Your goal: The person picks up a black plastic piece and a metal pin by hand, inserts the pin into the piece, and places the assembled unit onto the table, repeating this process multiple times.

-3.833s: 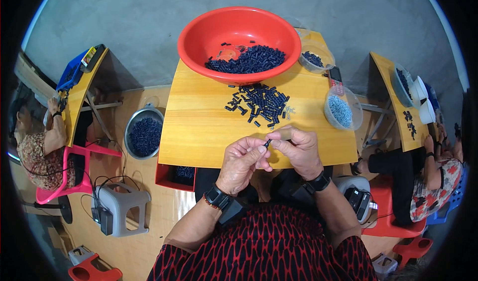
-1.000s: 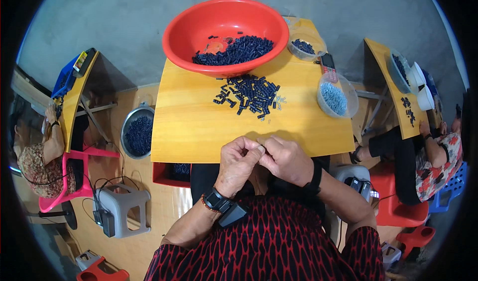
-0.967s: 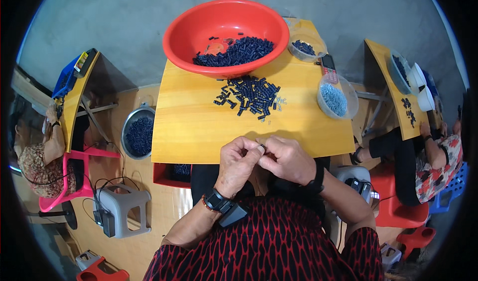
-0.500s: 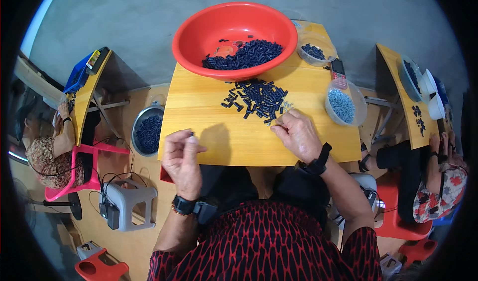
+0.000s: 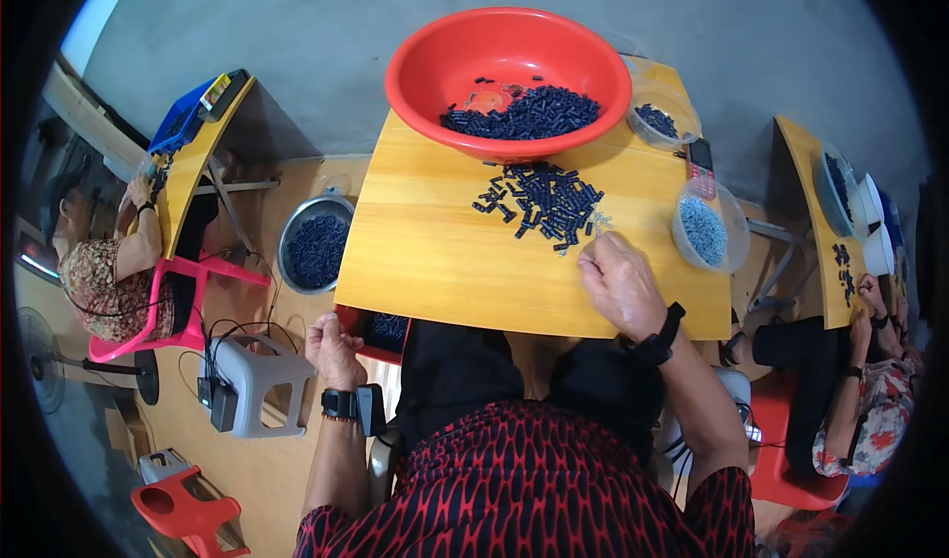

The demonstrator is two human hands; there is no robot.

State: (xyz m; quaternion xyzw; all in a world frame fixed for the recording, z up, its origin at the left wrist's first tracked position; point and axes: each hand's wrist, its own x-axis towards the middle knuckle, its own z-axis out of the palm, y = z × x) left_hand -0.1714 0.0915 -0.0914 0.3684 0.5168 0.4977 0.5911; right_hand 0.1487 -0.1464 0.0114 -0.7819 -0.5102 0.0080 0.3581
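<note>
My left hand is off the table's left front corner, beside a red container partly hidden under the tabletop, with small dark pieces inside. Its fingers are curled in; whatever they hold, if anything, does not show. On the table, my right hand rests with fingers bent together, just short of a few small silvery screw-like parts. These lie at the right edge of a loose pile of short black cylindrical pieces. Nothing can be made out between the right fingers.
Behind the pile a large red basin holds many more black pieces. To the right stand clear tubs, one with black pieces, one with silvery parts, and a phone. A metal bowl is at left. Co-workers sit on both sides.
My left hand has gone left and down, from over the table to beside the red container; the black piece in its pinch no longer shows. The view has shifted, and my right fingers are curled near the pile.
</note>
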